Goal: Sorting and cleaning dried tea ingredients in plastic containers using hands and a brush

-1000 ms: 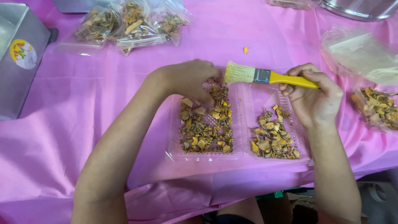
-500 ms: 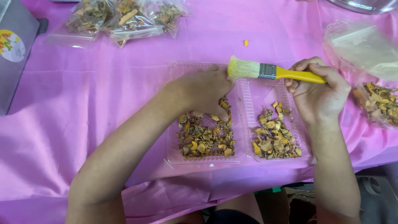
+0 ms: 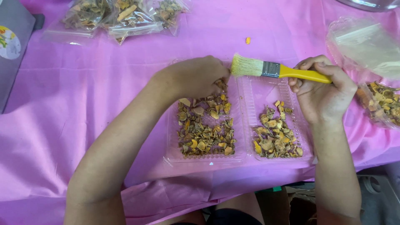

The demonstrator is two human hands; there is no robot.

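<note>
A clear plastic clamshell tray (image 3: pixel 246 108) lies open on the pink tablecloth (image 3: pixel 83 83); both halves hold dried yellow-brown slices (image 3: pixel 206 133). My left hand (image 3: pixel 196 77) rests over the far end of the left half, fingers curled down into the slices; what they pinch is hidden. My right hand (image 3: pixel 323 89) grips the yellow handle of a paintbrush (image 3: pixel 266 68), held level above the tray's far edge with its pale bristles pointing left, close to my left hand's fingertips.
Several clear bags of dried slices (image 3: pixel 121 14) lie at the far side. Another open clear bag with slices (image 3: pixel 375 71) sits at the right. A grey box (image 3: pixel 12 46) stands at the left edge. One small orange piece (image 3: pixel 248 40) lies loose on the cloth.
My left hand has stayed over the left half's far end, working in the slices. The brush stays level in my right hand, its bristles now closer to my left fingertips.
</note>
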